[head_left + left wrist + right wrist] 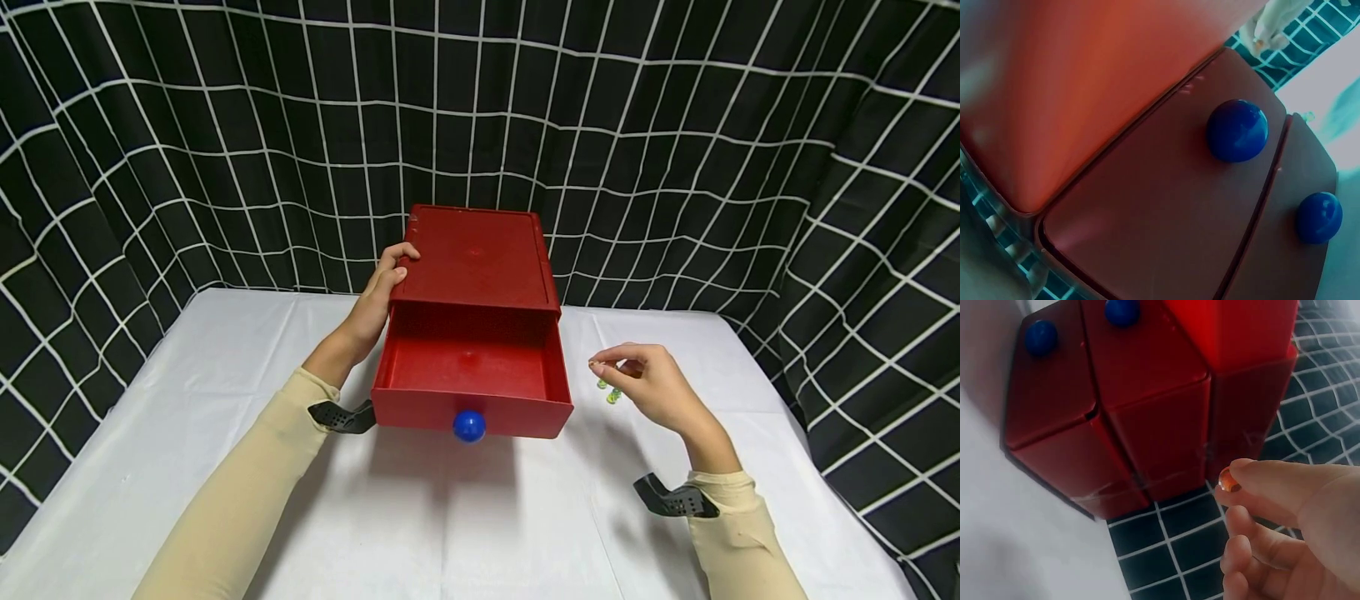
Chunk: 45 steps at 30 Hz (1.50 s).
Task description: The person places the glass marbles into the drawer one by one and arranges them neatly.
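Observation:
A red drawer cabinet [476, 258] stands on the white-covered table with its top drawer [420, 404] pulled out; the part of that drawer's floor in sight is bare. My left hand [371, 304] rests against the cabinet's left side, thumb and a finger at the top edge. To the right of the drawer my right hand [648, 383] pinches a small orange glass marble [1229, 480] between thumb and index finger, its other fingers loosely curled. Small green glassy pieces [613, 396] lie below the right hand, partly hidden by it.
Blue round knobs mark the pulled-out drawer [469, 426] and the two closed drawers beneath, the middle knob [1237, 130] and the bottom knob [1319, 217]. White cloth [495, 533] covers the table. A black curtain with white grid lines [480, 108] hangs behind and at both sides.

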{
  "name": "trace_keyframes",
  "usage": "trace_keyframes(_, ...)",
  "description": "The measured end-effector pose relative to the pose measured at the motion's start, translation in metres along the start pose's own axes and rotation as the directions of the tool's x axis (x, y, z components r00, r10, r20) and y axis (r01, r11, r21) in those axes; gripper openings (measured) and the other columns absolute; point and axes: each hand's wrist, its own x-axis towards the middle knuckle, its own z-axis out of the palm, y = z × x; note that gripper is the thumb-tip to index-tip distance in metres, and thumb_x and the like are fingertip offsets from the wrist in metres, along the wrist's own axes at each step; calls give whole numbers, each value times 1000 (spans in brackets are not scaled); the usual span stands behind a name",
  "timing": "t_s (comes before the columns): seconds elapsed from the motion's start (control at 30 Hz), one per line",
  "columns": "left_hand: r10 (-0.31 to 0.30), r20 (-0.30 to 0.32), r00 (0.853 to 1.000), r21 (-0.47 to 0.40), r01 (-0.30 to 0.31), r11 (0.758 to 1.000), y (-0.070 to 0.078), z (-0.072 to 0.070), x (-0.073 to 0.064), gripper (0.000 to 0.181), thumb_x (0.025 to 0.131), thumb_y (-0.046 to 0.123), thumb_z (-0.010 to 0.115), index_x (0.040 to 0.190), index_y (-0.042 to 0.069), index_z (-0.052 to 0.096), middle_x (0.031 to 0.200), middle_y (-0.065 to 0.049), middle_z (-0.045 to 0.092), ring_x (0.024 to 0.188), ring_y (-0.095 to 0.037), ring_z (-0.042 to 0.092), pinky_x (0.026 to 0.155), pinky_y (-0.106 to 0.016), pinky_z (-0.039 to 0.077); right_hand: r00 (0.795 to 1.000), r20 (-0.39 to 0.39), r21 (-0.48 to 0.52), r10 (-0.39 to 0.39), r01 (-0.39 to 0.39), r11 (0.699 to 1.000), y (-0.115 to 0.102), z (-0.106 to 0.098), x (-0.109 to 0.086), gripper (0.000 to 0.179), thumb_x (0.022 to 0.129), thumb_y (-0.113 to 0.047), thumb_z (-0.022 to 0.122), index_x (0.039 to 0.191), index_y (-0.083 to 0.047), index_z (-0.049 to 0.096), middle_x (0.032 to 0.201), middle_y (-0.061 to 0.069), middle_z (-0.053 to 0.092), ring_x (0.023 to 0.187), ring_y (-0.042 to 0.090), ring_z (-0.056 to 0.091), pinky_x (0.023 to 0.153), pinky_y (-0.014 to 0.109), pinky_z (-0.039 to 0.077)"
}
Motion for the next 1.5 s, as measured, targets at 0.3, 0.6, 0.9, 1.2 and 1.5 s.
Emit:
trace_keyframes(0.3,2,-1,1000,-6,-2,1000,-1,-1,1,28,101,25,24,126,27,36,131,-4,39,116,-19,44,95,-36,37,999,-3,-33,-33,32,999,-8,2,-1,16,92,-11,70,104,-2,76,90,13,75,67,4,61,61,22,48)
trace_keyframes(0.6,5,3,1000,-6,-5,1000,-1,0,1,27,101,26,24,124,31,37,129,0,40,116,-18,44,95,-36,37,998,-20,-38,-54,53,998,-19,2,-4,14,92,-13,72,104,-6,77,88,9,72,67,5,58,61,22,46)
trace_keyframes(0.9,-11,3,1000,2,11,1000,-1,-1,0,27,102,26,24,125,31,36,132,-2,39,116,-19,45,95,-37,38,992,-78,18,-96,98,995,-36,6,-10,12,90,-13,75,101,-10,78,91,6,72,67,5,59,60,22,47)
trace_keyframes(1.2,-6,-1,1000,-4,6,1000,2,1,-1,30,102,25,24,130,22,35,133,-5,40,116,-20,45,95,-36,38,975,-160,48,-156,165,985,-49,8,-13,13,89,-5,74,100,-9,77,86,-5,69,68,7,61,63,21,48)
trace_keyframes(1.5,5,1,1000,-4,-5,1000,1,0,0,28,102,25,24,127,27,36,132,-4,39,116,-19,44,95,-35,37,942,-243,182,-233,280,942,-62,8,-18,16,86,6,72,100,-1,75,87,-5,70,71,7,59,70,17,49)
